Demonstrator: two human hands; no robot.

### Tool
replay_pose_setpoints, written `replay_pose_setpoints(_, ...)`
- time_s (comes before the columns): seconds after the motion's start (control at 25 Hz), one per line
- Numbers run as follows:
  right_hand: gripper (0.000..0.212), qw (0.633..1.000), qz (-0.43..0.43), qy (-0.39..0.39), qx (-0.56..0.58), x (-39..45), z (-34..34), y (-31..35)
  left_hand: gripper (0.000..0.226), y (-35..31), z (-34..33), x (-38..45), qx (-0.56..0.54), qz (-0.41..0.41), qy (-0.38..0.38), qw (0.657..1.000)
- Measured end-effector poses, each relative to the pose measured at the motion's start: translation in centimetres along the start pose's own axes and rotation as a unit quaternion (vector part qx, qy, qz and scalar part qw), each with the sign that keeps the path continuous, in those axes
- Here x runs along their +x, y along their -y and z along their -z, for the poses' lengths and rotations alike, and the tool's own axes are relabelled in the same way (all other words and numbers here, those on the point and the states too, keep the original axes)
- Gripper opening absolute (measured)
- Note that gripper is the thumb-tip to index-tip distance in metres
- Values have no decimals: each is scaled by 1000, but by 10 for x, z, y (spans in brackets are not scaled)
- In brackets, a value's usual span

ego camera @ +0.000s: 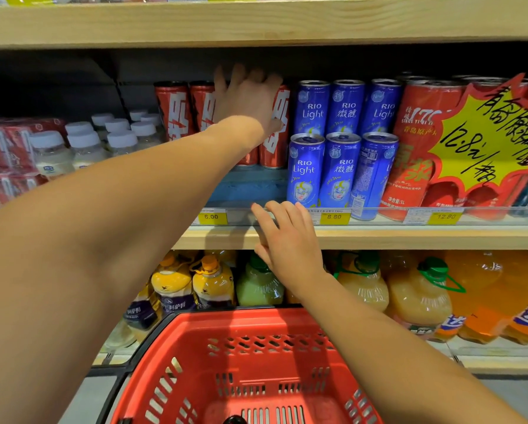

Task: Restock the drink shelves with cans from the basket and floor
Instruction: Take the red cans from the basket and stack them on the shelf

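Blue cans: RIO cans (342, 142) stand in two rows at centre right, just beside the red cans (177, 110).
Obstruction: left forearm crosses the red cans.
Shelf: wooden edge (409, 237) with yellow price tags.
Basket: red basket (250, 368) at bottom centre.
Left grip: left hand (247, 96) atop a red can; clenched or released, cannot tell.
Right grip: right hand (287, 240) released, fingers on shelf edge.

I see a bare strip of shelf (250, 186) in front of the red cans (174, 111), room enough to reach in. Blue cans (307, 169) wall it on the right, white-capped bottles (85, 145) on the left. The upper shelf board (256, 22) caps headroom above the cans. The red basket (256, 371) below stands open-topped.
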State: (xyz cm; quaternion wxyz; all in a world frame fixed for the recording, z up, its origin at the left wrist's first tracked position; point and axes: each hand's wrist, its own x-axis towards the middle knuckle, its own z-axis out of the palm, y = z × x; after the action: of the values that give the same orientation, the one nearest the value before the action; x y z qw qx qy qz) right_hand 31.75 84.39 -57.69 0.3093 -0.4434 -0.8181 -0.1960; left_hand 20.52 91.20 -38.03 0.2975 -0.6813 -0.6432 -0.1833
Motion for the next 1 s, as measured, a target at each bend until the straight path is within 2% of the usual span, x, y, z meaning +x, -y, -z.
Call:
replay_pose_setpoints(0.4, 73, 1000, -3, 4, 5, 0, 2, 1, 70, -1, -8, 3, -8, 9, 3, 1000)
replay_pose_setpoints(0.64, 73, 1000, -13, 18, 7, 1, 6, 4, 88, 7, -10, -20, -58, 6, 2, 998)
replay_pose_setpoints(0.72, 73, 1000, -14, 18, 3, 0, 6, 5, 80, 13, -4, -40, -81, 1, 5, 997)
replay_pose_setpoints(0.84, 70, 999, -13, 29, -5, 1, 9, 7, 55, 17, 7, -79, -115, 24, 13, 993)
replay_pose_setpoints(1.0, 75, 997, -23, 74, 5, 2, 17, 10, 69, 32, 2, -130, -173, -27, -10, 985)
